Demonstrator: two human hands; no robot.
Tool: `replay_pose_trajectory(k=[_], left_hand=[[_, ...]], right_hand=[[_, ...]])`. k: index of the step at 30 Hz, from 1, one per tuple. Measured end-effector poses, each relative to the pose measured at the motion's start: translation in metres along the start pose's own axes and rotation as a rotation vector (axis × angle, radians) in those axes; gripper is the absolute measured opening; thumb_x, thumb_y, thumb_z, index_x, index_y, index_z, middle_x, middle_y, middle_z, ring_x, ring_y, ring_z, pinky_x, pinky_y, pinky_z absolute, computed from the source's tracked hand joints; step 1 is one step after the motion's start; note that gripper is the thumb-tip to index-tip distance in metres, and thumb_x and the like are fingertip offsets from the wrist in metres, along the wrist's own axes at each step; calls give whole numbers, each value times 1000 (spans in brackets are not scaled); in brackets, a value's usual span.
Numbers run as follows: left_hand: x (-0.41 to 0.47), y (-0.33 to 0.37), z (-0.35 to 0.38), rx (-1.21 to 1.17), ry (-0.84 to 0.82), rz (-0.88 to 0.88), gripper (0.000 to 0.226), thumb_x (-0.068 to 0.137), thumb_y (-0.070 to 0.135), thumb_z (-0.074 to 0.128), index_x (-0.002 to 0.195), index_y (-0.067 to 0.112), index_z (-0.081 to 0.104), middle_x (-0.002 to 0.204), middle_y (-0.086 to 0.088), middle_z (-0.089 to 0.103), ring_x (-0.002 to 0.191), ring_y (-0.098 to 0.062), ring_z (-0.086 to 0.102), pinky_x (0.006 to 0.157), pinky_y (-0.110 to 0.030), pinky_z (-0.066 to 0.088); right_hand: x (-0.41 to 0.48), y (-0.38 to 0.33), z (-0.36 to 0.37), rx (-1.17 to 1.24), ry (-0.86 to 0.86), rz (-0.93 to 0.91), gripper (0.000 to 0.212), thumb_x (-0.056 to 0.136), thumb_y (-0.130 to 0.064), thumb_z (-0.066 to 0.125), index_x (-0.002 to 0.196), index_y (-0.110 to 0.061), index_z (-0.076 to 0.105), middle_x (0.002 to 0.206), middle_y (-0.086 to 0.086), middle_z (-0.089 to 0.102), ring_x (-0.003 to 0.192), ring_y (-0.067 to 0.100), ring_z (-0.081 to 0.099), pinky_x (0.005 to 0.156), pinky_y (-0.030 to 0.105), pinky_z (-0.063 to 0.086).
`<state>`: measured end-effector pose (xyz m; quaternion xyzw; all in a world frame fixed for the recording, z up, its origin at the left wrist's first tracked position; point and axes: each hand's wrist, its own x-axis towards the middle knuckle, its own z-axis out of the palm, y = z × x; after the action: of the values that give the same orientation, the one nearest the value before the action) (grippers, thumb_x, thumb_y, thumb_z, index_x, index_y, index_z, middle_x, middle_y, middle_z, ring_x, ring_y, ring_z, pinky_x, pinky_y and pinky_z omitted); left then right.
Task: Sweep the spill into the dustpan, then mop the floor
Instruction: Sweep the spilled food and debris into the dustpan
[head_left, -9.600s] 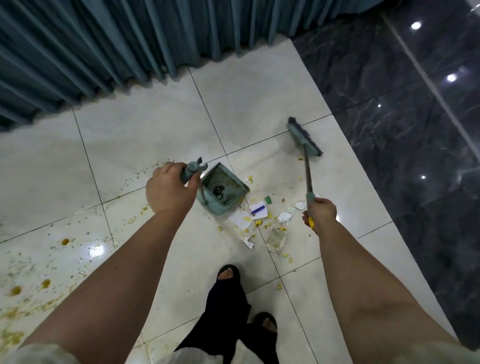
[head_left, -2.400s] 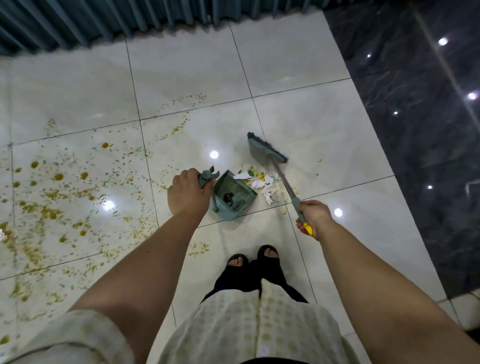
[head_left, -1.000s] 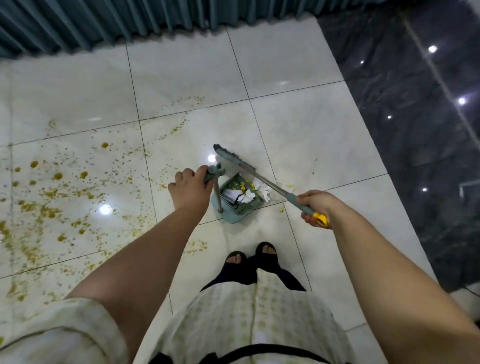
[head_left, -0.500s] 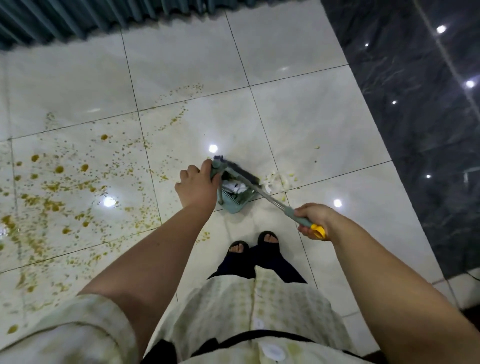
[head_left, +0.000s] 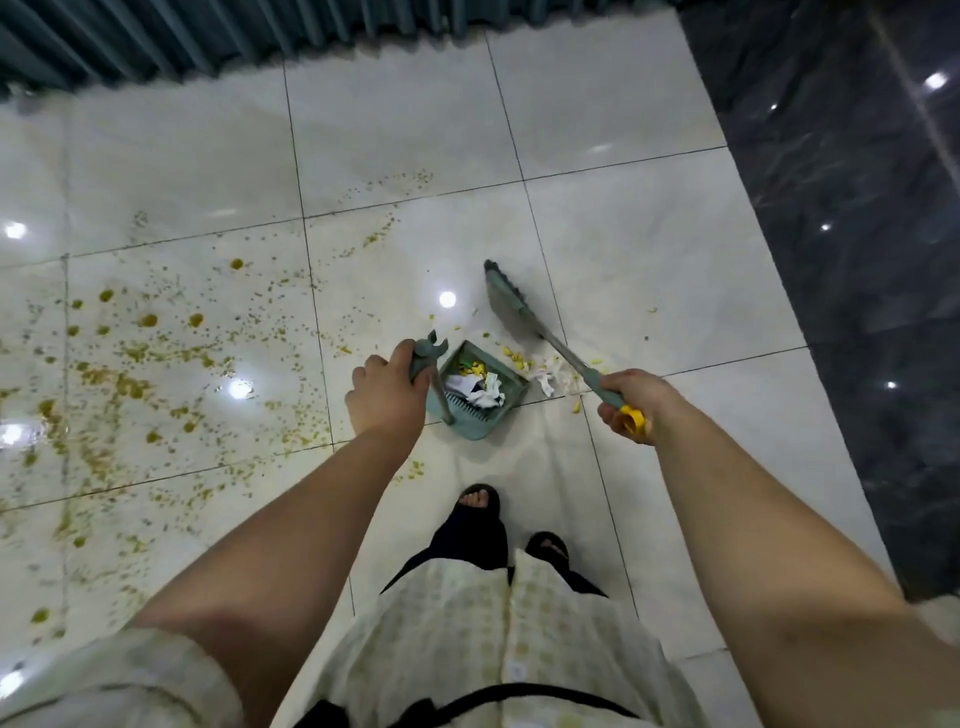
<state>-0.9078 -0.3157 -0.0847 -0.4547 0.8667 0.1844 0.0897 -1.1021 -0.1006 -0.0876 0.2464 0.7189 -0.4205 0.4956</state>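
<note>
Left hand (head_left: 387, 395) is clenched around the upright grey-green stick handle (head_left: 428, 358) of the teal plastic dustpan (head_left: 470, 434). The pan sits on the glossy white tile floor (head_left: 649, 249) just ahead of the person's black open-toe sandals (head_left: 478, 501), and its open mouth faces away from the person and to the right. Crumpled white paper (head_left: 480, 389) and some yellow bits are already inside it. Right hand (head_left: 631, 402) is wrapped tight around the near end of the long-handled teal broom (head_left: 563, 358), just above its yellow end cap (head_left: 632, 418). The broom's long axis runs diagonally from the right hand, up and to the left, to the bristle head (head_left: 506, 304). The head sits beyond the pan mouth on the far side; cannot tell if the bristles touch the tile. Key relation: the loose white paper scraps and yellow crumbs (head_left: 550, 374) lie just beside the pan's right lip, outside it and partly under the broom shaft. They lie between the pan and the right hand, not between the bristles and the mouth. The right hand is the nearer one to this pile. Judgement: the head probably has to go out to the right of the scraps, then drag left toward the lip while the left hand keeps the pan pinned. A few stray crumbs sit further right, apart from the pile. A wide yellow-brown spatter (head_left: 130, 374) covers the tiles well to the left of the pan, unswept, so sweeping looks partway done and mopping not begun. A dark marble strip (head_left: 857, 260) borders the floor on the right.
</note>
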Motion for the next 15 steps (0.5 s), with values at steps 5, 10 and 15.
replay_pose_trajectory(k=[5, 10, 15], left_hand=[[-27, 7, 21, 15, 43, -24, 37, 97, 46, 44, 130, 27, 46, 109, -13, 55, 102, -34, 48, 71, -42, 44], [-40, 28, 29, 63, 54, -45, 39, 98, 46, 41, 132, 28, 44, 116, -15, 54, 107, -36, 47, 75, -43, 46], [-55, 39, 31, 13, 14, -82, 40, 97, 47, 40, 133, 29, 42, 123, -14, 52, 115, -36, 43, 86, -46, 44]], right_hand=[[25, 34, -4, 218, -176, 180, 15, 100, -25, 49, 98, -10, 51, 58, 6, 42, 31, 8, 40, 28, 13, 32], [15, 82, -34, 432, -341, 427, 28, 98, -32, 51, 88, -7, 48, 56, 3, 41, 30, 7, 40, 27, 14, 34], [-19, 73, -79, 478, -386, 374, 25, 98, -27, 51, 94, -3, 49, 53, 4, 43, 30, 6, 42, 27, 12, 36]])
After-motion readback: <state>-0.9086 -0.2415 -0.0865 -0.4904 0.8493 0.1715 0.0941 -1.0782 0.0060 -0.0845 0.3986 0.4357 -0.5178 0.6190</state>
